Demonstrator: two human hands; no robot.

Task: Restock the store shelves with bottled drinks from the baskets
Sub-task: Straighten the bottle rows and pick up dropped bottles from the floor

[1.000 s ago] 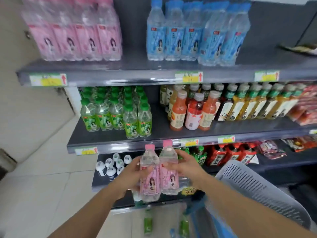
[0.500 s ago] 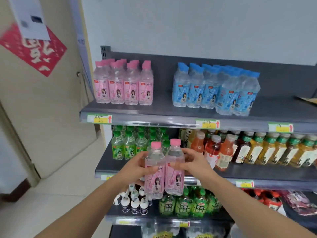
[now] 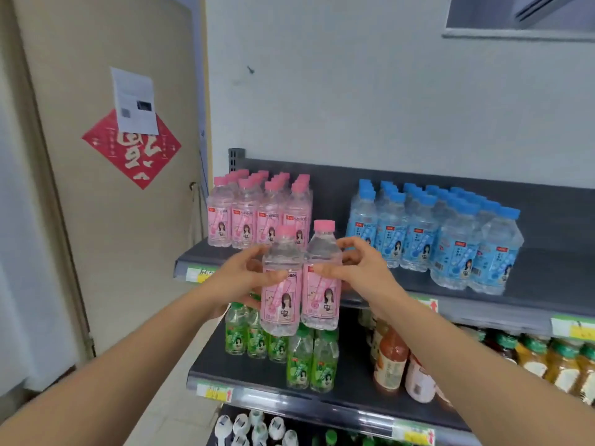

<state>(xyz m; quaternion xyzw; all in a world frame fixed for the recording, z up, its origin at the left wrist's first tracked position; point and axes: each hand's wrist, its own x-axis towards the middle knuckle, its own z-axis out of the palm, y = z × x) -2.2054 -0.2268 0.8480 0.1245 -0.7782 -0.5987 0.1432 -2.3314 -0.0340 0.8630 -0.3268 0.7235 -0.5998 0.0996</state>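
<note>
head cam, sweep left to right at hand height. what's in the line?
door → left hand → left held pink bottle → right held pink bottle → right hand → blue-capped bottles. Shelved pink bottles overlap the left hand, so they are left out.

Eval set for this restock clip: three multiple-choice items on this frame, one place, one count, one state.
1. Where do the blue-capped bottles stand? A. top shelf, right of the shelved pink bottles. B. floor. C. middle shelf.
2. How many pink-capped bottles do the left hand and right hand hold together? A. one. B. two. C. four.
3. The left hand is: A. idle. B. gripping a bottle. C. flat on a shelf.
Key: 1 A, seen on that shelf. 2 B, left held bottle beside right held bottle. 3 B, fingers curl round it.
</note>
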